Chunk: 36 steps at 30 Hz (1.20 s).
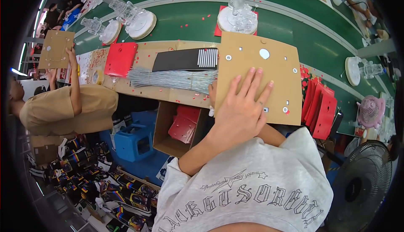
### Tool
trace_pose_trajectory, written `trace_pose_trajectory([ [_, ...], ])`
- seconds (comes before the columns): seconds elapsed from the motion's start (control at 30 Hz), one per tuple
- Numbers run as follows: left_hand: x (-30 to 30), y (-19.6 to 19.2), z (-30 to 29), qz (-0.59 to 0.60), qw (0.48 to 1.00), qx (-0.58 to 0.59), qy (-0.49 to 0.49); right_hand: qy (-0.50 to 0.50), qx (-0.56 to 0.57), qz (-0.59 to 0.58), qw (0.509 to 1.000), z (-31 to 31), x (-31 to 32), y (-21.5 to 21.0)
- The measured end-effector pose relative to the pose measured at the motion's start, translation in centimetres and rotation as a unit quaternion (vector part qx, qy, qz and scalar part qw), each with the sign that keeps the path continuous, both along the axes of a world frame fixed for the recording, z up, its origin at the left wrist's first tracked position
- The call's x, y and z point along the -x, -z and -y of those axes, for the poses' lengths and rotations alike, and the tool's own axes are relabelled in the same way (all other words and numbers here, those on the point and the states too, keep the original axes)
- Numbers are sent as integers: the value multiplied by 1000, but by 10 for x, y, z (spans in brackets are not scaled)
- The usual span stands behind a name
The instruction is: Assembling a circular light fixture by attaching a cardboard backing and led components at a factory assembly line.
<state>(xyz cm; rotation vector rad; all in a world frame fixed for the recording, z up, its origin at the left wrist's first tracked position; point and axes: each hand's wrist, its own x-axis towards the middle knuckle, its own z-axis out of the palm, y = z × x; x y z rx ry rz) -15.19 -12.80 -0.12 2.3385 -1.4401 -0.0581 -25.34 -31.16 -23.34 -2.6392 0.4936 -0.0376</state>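
Note:
A tan cardboard panel [277, 89] with a large round hole, small slots and metal eyelets is in front of me. Spread flat on its face, my left hand [246, 101] has its fingers apart and its thumb to the right. My arms cross: the right forearm passes under the left one and behind the panel. Only a bit of my right hand [213, 92] shows at the panel's left edge; its fingers are mostly hidden. Left of the panel lie a bundle of thin silvery wires [172, 79] and a black panel with white stripes [181, 59].
Red panels lie at left [120, 58] and stand stacked at right [322, 110]. Clear figures on round white bases [141, 24] line the green table. A co-worker [67, 106] lifts a similar cardboard panel [56, 49]. A black fan [357, 185] stands right; an open box [168, 137] sits below.

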Motion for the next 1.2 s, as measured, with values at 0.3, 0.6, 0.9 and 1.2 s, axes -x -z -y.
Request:
trace_pose_trajectory([
  [0.3,1,0,-7,-15,999,30,24,-11,-36,130,991,-55,-44,8],
  [0.6,-5,-5,-4,31,998,-6,52,30,-67,246,967,-86,-56,10],
  [0.9,-17,-7,-10,33,991,-80,99,157,-41,307,938,-73,11,16],
  [1.2,-25,-9,-10,-91,985,-19,148,448,-427,510,597,97,119,-99],
])
